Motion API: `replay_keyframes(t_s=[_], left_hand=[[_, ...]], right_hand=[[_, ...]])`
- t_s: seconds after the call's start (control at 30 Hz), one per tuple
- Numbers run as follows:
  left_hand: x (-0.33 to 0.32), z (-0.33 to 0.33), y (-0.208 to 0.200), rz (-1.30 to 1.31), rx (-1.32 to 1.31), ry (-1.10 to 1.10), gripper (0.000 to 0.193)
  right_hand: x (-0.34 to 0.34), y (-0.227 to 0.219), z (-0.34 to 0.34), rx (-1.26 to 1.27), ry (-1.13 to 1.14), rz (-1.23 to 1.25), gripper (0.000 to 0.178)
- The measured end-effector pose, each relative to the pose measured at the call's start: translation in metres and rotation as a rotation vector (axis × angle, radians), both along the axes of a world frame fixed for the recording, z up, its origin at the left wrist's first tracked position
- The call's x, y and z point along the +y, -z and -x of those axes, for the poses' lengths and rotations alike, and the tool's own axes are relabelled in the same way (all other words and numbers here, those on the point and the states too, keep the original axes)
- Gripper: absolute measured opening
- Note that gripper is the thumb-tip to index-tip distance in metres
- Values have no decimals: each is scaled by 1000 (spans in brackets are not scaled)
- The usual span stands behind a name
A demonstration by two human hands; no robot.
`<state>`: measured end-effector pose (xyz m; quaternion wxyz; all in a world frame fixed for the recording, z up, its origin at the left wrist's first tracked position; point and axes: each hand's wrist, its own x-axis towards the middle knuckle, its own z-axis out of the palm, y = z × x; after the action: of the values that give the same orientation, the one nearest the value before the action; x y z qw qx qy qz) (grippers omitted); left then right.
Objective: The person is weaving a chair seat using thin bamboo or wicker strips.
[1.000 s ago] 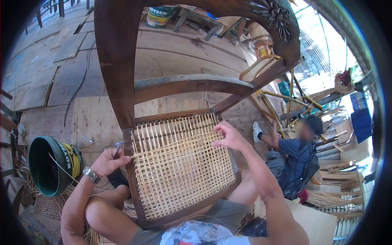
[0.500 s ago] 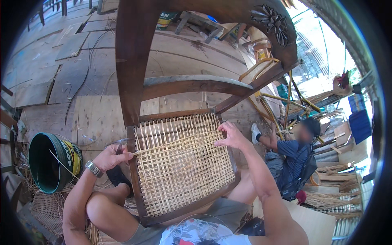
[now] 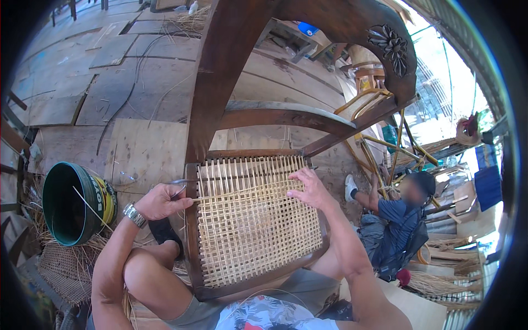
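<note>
A dark wooden chair (image 3: 203, 110) lies before me with its woven cane seat (image 3: 258, 236) over my lap. The weave is close on the near part; toward the backrest the strands mostly run one way with gaps. At the seat's left rail, my left hand (image 3: 162, 204) pinches the end of a cane strand (image 3: 220, 195) that runs across the weave. A thin dark curved tool (image 3: 181, 182) also sticks out of this hand. My right hand (image 3: 311, 190) rests at the seat's right side, thumb and fingers apart, fingertips at the weave.
A dark green bucket (image 3: 67, 212) stands on the left, a thin strand leaning from it. Another person (image 3: 399, 225) sits at the right beside a cane furniture frame (image 3: 379, 154). Bundles of cane strips (image 3: 440, 275) lie at the far right. Wooden boards (image 3: 148, 143) cover the floor.
The view has shifted, so the chair sits a little farther right. My right hand has moved slightly left over the weave, its fingers more spread. My left hand keeps its pinch.
</note>
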<state>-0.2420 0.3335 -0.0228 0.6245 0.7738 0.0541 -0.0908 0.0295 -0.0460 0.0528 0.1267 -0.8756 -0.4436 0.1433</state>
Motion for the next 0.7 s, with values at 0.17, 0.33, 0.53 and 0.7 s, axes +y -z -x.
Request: replay_keyframes(t_s=[0.17,0.33,0.53,0.7], left_hand=[[0,0,0,17,38,-5,34],[-1,2,-6,63,27,-31,32],[0,1,-23,9,-10,-83,31],[3,0,-10,31,23,-110,32]], right_hand=[[2,5,-14,46,-71,111,44],[-1,5,0,-32,-51,19,51],[35,1,30,-4,-76,-83,57],[33,17,25,-80,-70,-69,55]])
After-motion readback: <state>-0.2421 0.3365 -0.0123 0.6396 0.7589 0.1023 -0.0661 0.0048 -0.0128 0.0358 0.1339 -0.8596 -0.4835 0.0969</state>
